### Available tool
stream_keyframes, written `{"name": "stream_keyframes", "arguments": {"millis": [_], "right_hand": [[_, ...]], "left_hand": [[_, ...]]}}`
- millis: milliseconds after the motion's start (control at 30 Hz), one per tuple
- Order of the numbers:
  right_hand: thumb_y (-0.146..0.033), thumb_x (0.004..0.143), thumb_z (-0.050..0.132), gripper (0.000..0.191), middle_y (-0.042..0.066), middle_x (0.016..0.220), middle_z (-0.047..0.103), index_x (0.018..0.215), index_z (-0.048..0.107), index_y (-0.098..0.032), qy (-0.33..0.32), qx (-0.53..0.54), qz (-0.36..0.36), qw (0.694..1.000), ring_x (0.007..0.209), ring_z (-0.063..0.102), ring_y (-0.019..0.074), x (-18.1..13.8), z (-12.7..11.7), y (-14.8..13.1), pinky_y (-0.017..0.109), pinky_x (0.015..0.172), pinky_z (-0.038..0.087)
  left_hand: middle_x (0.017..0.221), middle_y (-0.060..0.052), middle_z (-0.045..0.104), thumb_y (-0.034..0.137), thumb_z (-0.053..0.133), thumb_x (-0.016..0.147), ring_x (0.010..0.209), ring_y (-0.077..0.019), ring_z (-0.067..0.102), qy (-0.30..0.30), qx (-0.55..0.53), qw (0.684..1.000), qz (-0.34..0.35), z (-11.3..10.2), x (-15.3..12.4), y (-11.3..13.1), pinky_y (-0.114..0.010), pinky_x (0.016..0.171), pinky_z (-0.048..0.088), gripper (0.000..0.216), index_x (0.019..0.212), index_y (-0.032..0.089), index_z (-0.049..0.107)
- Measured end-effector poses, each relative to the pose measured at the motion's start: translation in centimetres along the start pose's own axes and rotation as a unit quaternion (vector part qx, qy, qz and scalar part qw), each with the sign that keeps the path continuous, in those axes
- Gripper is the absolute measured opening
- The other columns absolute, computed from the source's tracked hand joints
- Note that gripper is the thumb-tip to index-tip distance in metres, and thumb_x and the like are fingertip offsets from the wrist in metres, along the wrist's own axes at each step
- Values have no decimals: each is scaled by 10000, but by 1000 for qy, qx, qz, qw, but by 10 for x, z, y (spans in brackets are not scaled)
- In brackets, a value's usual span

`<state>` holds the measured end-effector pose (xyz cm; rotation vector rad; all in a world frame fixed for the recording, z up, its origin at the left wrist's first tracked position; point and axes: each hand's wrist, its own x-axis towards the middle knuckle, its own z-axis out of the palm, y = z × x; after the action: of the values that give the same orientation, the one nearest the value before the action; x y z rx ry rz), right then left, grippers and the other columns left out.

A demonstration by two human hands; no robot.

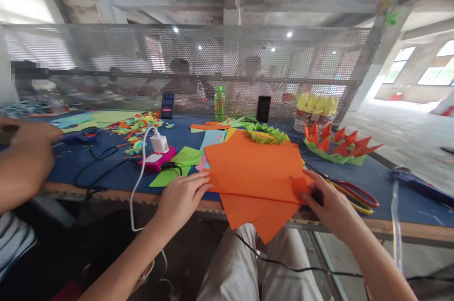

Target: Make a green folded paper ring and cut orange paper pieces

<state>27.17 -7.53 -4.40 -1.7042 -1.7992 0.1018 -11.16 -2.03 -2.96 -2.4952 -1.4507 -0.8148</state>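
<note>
Both hands hold a stack of orange paper sheets [255, 168] that lies at the near edge of the blue-covered worktable [390, 182], its lower corners hanging over the person's lap. The left hand [182, 197] rests flat on the stack's left edge, fingers extended; the right hand [328, 201] pinches a small folded orange piece [300, 186] against the right corner. The loose sheets could fan apart or slide off the edge if either grip eases. Scissors [354, 193] lie just beside the right hand. Behind, a perforated metal screen [213, 55] divides a concrete workshop.
</note>
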Motion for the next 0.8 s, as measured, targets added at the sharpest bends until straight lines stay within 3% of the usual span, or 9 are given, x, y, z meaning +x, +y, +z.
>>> {"name": "stream_keyframes", "arguments": {"millis": [300, 467, 633, 800], "right_hand": [[-383, 905, 476, 592, 37, 804, 627, 1416, 530, -90, 3, -17, -1, 1000, 768, 606, 227, -1, -2, -7, 358, 752, 483], [-358, 932, 471, 564, 68, 911, 660, 1453, 519, -148, 1, -13, -19, 1000, 881, 616, 243, -2, -4, -10, 371, 803, 494], [-342, 991, 453, 344, 56, 901, 650, 1196, 720, -270, -16, -2, -46, 999, 857, 616, 222, -8, -4, -11, 356, 768, 506], [-310, 988, 500, 280, 47, 930, 667, 1108, 752, -300, 14, -11, -66, 998, 847, 651, 185, -12, -1, -6, 283, 720, 544]], "left_hand": [[1212, -79, 749, 397, 532, 996, 1040, -302, 741, 0, 20, 1000, 16, 4, 1, -8, -433, 869, 573, 328, 1064, 185, 772], [1217, -80, 747, 458, 434, 1031, 1044, -291, 740, -7, 30, 999, 26, 4, 2, -8, -426, 867, 572, 435, 1083, 181, 766], [1209, -77, 753, 480, 352, 1054, 970, -282, 751, 10, 65, 996, 57, 6, -1, -9, -423, 823, 571, 502, 1102, 180, 752], [1193, -50, 762, 437, 351, 1059, 900, -260, 748, 36, 82, 993, 75, 2, -1, -7, -392, 782, 581, 456, 1109, 197, 736]]}}
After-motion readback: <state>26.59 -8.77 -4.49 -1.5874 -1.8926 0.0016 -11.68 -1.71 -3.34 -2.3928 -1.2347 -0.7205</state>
